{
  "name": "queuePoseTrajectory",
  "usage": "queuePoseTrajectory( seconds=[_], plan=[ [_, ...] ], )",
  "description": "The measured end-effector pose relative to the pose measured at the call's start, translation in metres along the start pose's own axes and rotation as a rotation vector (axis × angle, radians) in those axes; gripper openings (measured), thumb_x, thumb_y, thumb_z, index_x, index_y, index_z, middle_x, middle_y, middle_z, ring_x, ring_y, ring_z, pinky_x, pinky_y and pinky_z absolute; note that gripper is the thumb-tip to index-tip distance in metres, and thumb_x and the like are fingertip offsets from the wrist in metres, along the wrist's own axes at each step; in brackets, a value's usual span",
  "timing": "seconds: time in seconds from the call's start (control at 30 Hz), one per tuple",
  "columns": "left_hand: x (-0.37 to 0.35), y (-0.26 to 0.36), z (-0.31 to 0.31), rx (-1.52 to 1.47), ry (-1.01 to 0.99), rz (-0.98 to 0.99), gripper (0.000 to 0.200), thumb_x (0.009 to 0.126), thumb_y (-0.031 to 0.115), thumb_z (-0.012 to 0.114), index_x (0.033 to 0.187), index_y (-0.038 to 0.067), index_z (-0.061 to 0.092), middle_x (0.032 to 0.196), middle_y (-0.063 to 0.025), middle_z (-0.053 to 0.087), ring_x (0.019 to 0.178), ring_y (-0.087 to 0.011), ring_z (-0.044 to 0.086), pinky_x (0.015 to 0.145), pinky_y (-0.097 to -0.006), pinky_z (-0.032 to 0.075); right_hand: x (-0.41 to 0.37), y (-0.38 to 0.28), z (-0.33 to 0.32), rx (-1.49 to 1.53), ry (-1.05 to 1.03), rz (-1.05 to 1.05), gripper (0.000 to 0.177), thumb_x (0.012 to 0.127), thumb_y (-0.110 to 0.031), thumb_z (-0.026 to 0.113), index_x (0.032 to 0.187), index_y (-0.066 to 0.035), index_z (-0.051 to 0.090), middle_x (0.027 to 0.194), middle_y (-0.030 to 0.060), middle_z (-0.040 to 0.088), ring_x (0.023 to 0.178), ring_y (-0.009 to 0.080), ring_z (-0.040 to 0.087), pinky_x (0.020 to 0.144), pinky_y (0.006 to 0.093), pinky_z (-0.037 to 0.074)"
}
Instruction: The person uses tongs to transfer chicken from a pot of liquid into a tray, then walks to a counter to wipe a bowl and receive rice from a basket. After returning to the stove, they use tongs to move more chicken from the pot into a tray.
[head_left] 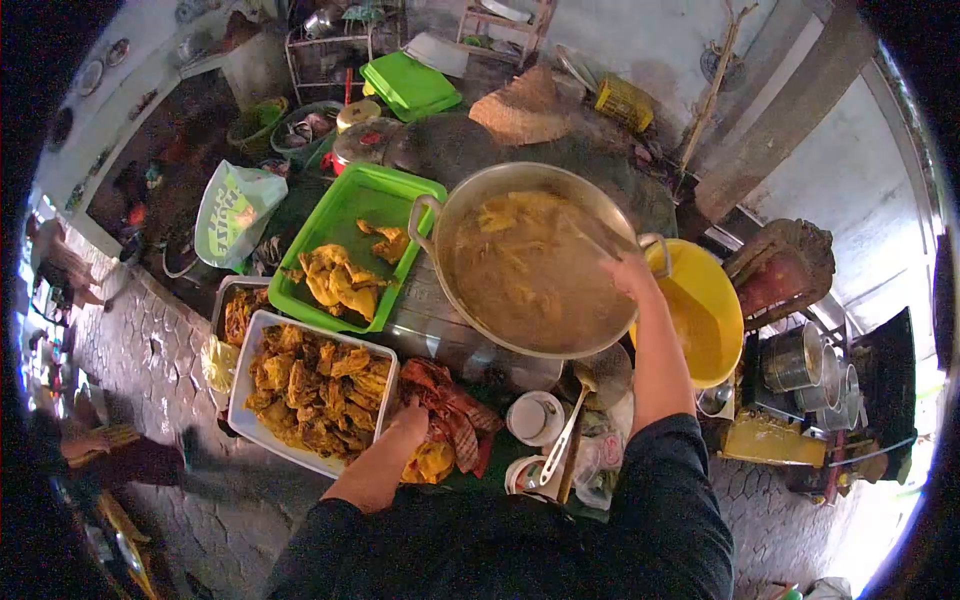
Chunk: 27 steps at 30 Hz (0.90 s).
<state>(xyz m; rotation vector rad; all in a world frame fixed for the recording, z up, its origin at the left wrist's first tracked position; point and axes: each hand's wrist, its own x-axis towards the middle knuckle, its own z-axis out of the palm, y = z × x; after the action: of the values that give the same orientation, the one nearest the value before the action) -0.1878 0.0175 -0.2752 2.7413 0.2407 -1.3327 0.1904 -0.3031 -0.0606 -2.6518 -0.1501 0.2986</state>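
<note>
A wide metal pot with two loop handles holds brownish liquid and yellow chicken pieces. Over its right side, my right hand is closed on a long metal utensil that looks like tongs, its tip dipping towards the liquid. My left hand is closed on a red patterned cloth, its fingers partly hidden in the folds. Just left of that hand sits a white tub heaped with browned chicken pieces. Behind the tub, a green tray carries yellow chicken.
A yellow basin stands against the pot's right side. Between my arms lie a white lidded container and a ladle. A plastic bag is at the left. Stacked pots stand far right. Another person's hand shows at lower left.
</note>
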Motion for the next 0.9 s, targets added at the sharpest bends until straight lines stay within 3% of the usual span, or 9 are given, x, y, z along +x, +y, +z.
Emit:
queuePoseTrajectory(
  seconds=[0.07,0.1,0.13,0.27,0.37,0.57,0.67,0.77,0.9],
  plan=[
    [-0.014,0.007,-0.02,-0.035,-0.036,-0.018,0.044,0.081,0.006,0.064,0.122,-0.001,0.05,0.15,-0.0162,0.008,0.1,-0.0336,0.059,0.073,-0.0378,0.056,0.019,-0.002,0.004,-0.171,-0.333,0.019,0.061,0.076,-0.048,0.06,0.112,0.002,0.058,0.112,0.0258,0.058,0.105,0.0375,0.056,0.089,0.0433,0.044],
    [-0.02,0.006,-0.024,-0.07,-0.077,-0.027,0.043,0.08,0.008,0.065,0.12,-0.002,0.051,0.15,-0.0159,0.008,0.101,-0.0337,0.058,0.073,-0.0379,0.056,0.017,-0.006,0.004,-0.168,-0.332,0.015,0.061,0.076,-0.048,0.06,0.112,0.002,0.058,0.112,0.0258,0.058,0.105,0.0375,0.056,0.089,0.0433,0.044],
    [-0.035,0.004,-0.028,-0.156,0.027,0.034,0.031,0.08,0.003,0.05,0.11,-0.007,0.055,0.142,-0.0277,0.025,0.101,-0.0419,0.057,0.085,-0.046,0.049,0.01,-0.013,0.0,-0.212,-0.177,-0.026,0.062,0.075,-0.048,0.06,0.111,0.002,0.058,0.112,0.0255,0.058,0.105,0.0369,0.056,0.089,0.0432,0.044],
    [-0.034,0.0,-0.029,-0.14,-0.002,0.066,0.032,0.084,0.005,0.045,0.113,-0.005,0.054,0.146,-0.025,0.016,0.106,-0.0418,0.055,0.086,-0.0456,0.049,-0.021,-0.061,-0.028,-0.102,0.123,-0.185,0.065,0.074,-0.052,0.061,0.11,0.002,0.059,0.112,0.0245,0.058,0.106,0.0352,0.056,0.09,0.0431,0.044],
    [-0.023,0.004,-0.022,-0.12,0.024,0.033,0.036,0.079,0.012,0.07,0.109,-0.005,0.056,0.15,-0.0154,0.01,0.102,-0.0345,0.058,0.078,-0.0388,0.055,0.004,-0.072,-0.018,-0.331,0.143,-0.278,0.05,0.077,-0.041,0.063,0.1,0.004,0.065,0.097,0.0217,0.065,0.092,0.0342,0.062,0.078,0.042,0.049],
    [-0.001,0.001,-0.005,-0.084,-0.005,0.015,0.039,0.075,0.014,0.071,0.108,-0.003,0.058,0.146,-0.019,0.019,0.098,-0.0347,0.06,0.081,-0.0404,0.053,-0.005,-0.125,-0.004,-0.067,-0.1,-0.149,0.051,0.073,-0.042,0.063,0.095,0.004,0.066,0.096,0.0255,0.063,0.089,0.0368,0.062,0.077,0.0441,0.048],
    [-0.012,0.003,-0.013,-0.128,0.009,0.02,0.042,0.073,0.015,0.072,0.109,-0.002,0.058,0.143,-0.02,0.022,0.099,-0.0349,0.059,0.082,-0.041,0.052,0.023,-0.113,0.025,-0.248,-0.117,-0.207,0.052,0.069,-0.042,0.064,0.092,0.005,0.066,0.093,0.0254,0.063,0.089,0.0365,0.062,0.078,0.0433,0.048],
    [0.009,0.001,0.01,-0.009,0.074,0.136,0.026,0.079,0.007,0.058,0.101,-0.006,0.06,0.135,-0.0282,0.037,0.09,-0.0348,0.062,0.088,-0.041,0.047,0.004,-0.127,0.016,-0.319,-0.223,-0.169,0.051,0.071,-0.041,0.065,0.101,0.0,0.064,0.106,0.0225,0.062,0.097,0.0359,0.06,0.085,0.0421,0.048],
    [-0.001,0.003,0.006,-0.346,0.211,-0.005,0.031,0.075,0.006,0.059,0.103,-0.007,0.059,0.116,-0.0266,0.054,0.09,-0.0351,0.062,0.089,-0.0416,0.047,0.001,-0.122,0.027,-0.326,-0.204,-0.247,0.055,0.07,-0.04,0.063,0.106,0.001,0.062,0.104,0.0239,0.061,0.094,0.037,0.06,0.081,0.043,0.047]
  ],
)
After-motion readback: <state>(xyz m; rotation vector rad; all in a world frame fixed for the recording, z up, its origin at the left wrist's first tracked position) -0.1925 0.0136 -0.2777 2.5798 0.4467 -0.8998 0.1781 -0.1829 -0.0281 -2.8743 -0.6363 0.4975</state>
